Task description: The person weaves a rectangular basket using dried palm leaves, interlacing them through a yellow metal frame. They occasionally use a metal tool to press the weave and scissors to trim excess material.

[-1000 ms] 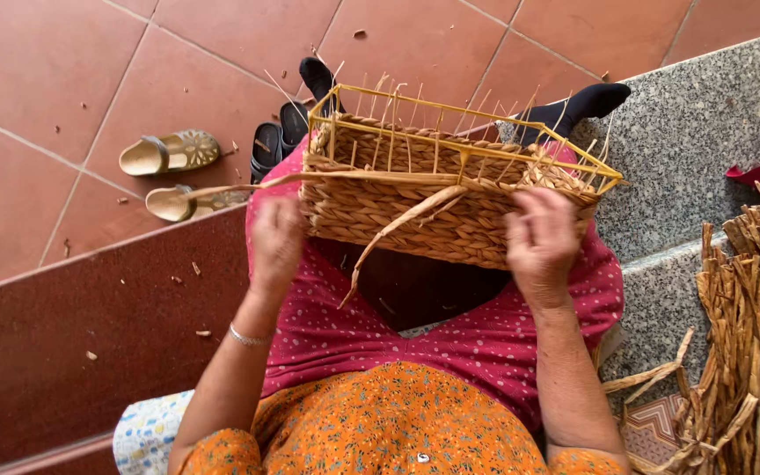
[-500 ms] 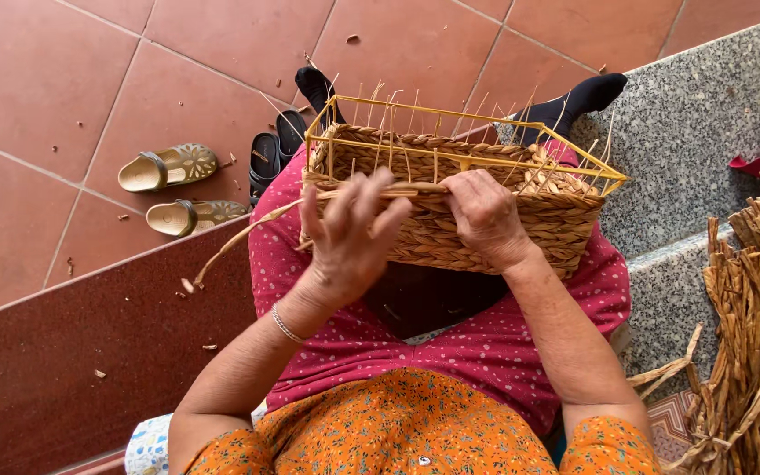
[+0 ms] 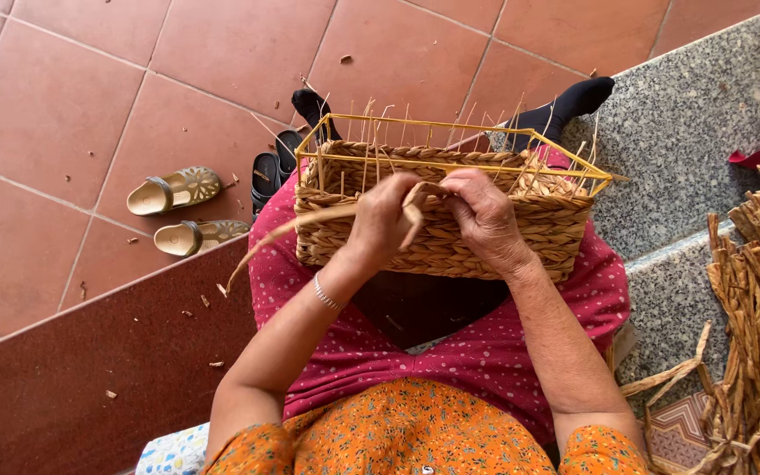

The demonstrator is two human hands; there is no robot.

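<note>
The woven basket (image 3: 450,211) rests on my lap. My left hand (image 3: 384,215) pinches a long straw strand (image 3: 310,224) against its near wall; just beside it, my right hand (image 3: 483,211) pinches the strand's end at the rim.

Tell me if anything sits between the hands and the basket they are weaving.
Nothing visible does. The left hand and right hand both rest on the near wall of the woven basket, pinching a dried fibre strip against it. The strip's loose end trails off to the left.
</note>
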